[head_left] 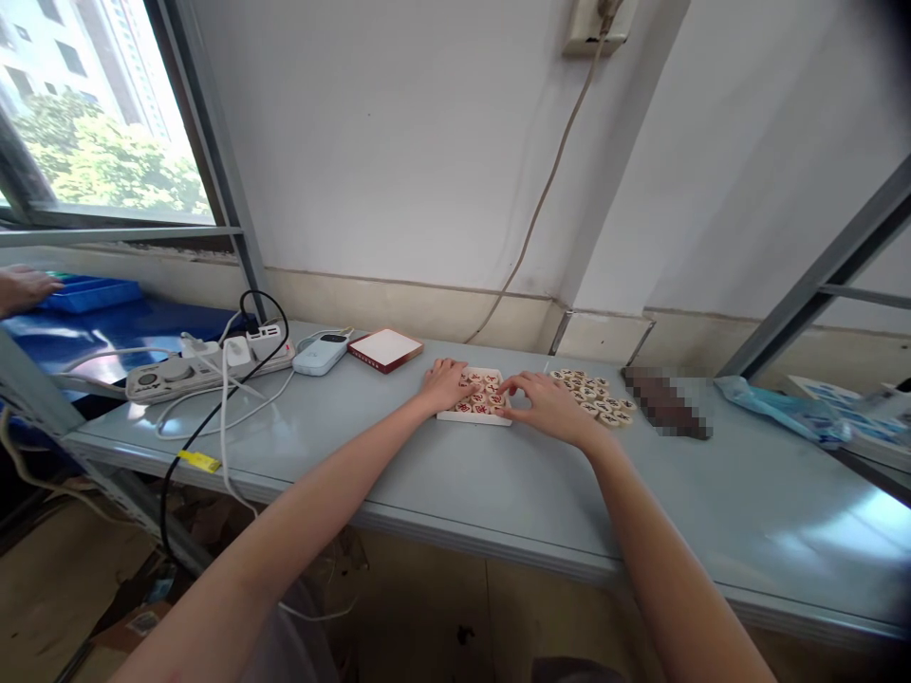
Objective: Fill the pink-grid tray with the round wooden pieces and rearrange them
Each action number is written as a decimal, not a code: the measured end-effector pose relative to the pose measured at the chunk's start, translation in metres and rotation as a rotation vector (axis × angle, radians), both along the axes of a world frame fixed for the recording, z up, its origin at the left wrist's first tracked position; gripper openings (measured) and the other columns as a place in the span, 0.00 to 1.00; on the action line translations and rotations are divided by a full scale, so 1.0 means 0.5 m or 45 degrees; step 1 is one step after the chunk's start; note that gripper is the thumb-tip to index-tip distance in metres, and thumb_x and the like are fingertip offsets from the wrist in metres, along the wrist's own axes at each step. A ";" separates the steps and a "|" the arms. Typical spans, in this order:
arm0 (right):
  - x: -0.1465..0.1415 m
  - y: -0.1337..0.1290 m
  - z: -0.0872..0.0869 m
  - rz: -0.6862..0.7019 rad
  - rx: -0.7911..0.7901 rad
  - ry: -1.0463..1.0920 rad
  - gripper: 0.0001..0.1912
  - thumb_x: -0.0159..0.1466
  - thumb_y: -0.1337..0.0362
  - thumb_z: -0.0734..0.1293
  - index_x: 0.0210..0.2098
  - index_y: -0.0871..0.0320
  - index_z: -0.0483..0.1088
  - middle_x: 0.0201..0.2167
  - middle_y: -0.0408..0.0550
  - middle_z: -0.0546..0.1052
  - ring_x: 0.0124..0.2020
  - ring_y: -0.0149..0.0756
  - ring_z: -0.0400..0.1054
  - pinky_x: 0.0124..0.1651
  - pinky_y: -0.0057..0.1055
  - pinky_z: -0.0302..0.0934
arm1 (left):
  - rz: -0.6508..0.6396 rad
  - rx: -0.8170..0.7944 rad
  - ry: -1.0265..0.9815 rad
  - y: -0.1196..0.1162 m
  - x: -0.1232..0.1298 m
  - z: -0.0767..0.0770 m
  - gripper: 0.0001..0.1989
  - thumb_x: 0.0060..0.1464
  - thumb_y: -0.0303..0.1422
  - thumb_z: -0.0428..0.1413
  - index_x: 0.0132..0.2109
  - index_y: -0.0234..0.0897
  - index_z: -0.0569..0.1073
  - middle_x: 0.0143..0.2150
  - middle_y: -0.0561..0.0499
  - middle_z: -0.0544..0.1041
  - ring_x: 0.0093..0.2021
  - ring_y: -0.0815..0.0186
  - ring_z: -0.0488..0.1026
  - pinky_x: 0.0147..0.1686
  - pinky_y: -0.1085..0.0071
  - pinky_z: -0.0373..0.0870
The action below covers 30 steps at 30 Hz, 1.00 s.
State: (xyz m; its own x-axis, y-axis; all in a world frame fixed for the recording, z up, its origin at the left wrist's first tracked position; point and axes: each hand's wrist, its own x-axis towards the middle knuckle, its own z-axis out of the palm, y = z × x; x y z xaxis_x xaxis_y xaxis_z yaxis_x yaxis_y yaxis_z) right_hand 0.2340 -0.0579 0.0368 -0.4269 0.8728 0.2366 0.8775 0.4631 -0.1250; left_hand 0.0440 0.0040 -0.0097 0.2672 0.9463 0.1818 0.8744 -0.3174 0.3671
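A shallow white tray (474,421) lies on the grey table in front of me, with Chinese chess pieces (479,399) in it, laid flat, their red characters up. My left hand (445,386) rests over the tray's left side, fingers stretched over the pieces there and partly hiding them. At the tray's right edge is my right hand (547,406). Its thumb and index finger are apart, with the tips at the rightmost pieces; I cannot tell if they press on one. Beside it, to the right, dark-lettered Chinese chess pieces (594,394) lie loose in a cluster on the table.
A red-edged box lid or box (386,349), a pale blue device (321,354) and a power strip (203,365) with cables lie leftward. A blurred dark object (665,402) and blue plastic wrap (779,410) lie rightward. Another person's hand (27,286) is at a blue tray (92,292).
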 end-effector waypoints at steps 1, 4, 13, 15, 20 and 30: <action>-0.002 -0.001 0.002 0.011 0.008 0.008 0.14 0.59 0.52 0.59 0.38 0.51 0.69 0.39 0.46 0.72 0.44 0.40 0.63 0.47 0.39 0.52 | 0.002 -0.002 0.004 -0.001 0.000 0.001 0.31 0.53 0.49 0.45 0.59 0.37 0.58 0.58 0.43 0.61 0.59 0.54 0.53 0.53 0.59 0.55; -0.008 -0.004 0.005 0.062 0.009 0.004 0.13 0.60 0.52 0.58 0.35 0.50 0.71 0.39 0.46 0.72 0.44 0.40 0.63 0.46 0.38 0.52 | 0.005 -0.001 0.012 -0.003 0.001 0.003 0.31 0.53 0.49 0.45 0.59 0.37 0.58 0.58 0.43 0.61 0.59 0.54 0.53 0.53 0.59 0.55; -0.003 0.001 0.000 -0.033 -0.020 -0.063 0.18 0.63 0.54 0.55 0.35 0.51 0.74 0.39 0.47 0.73 0.44 0.41 0.62 0.46 0.39 0.50 | -0.010 0.003 0.055 -0.004 0.001 0.003 0.30 0.55 0.49 0.42 0.60 0.37 0.56 0.59 0.44 0.60 0.60 0.56 0.51 0.54 0.60 0.53; -0.002 0.002 0.000 -0.042 -0.001 -0.066 0.18 0.63 0.54 0.55 0.34 0.51 0.74 0.39 0.47 0.73 0.44 0.41 0.62 0.47 0.40 0.49 | -0.013 0.004 0.043 -0.005 0.001 0.004 0.30 0.54 0.49 0.43 0.60 0.37 0.57 0.59 0.43 0.60 0.60 0.55 0.52 0.54 0.60 0.54; -0.001 0.001 0.001 -0.044 0.025 -0.055 0.18 0.63 0.55 0.55 0.32 0.51 0.75 0.39 0.47 0.73 0.43 0.40 0.63 0.49 0.42 0.47 | -0.030 -0.003 -0.005 -0.011 0.000 0.008 0.32 0.55 0.52 0.40 0.59 0.36 0.58 0.59 0.41 0.60 0.60 0.53 0.52 0.54 0.57 0.53; 0.031 0.032 -0.023 -0.427 0.358 -0.028 0.17 0.63 0.61 0.54 0.40 0.55 0.72 0.45 0.51 0.73 0.47 0.44 0.62 0.51 0.48 0.47 | 0.111 0.103 -0.207 0.003 -0.011 0.003 0.27 0.58 0.46 0.38 0.57 0.34 0.62 0.58 0.43 0.62 0.59 0.57 0.54 0.56 0.63 0.52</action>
State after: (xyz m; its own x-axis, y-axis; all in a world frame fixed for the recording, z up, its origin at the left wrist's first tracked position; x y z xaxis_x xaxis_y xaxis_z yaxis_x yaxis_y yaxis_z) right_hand 0.2494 -0.0421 0.0252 -0.1386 0.8669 0.4789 0.9861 0.1657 -0.0145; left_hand 0.0387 0.0054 -0.0082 0.1455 0.9452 0.2922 0.8313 -0.2770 0.4820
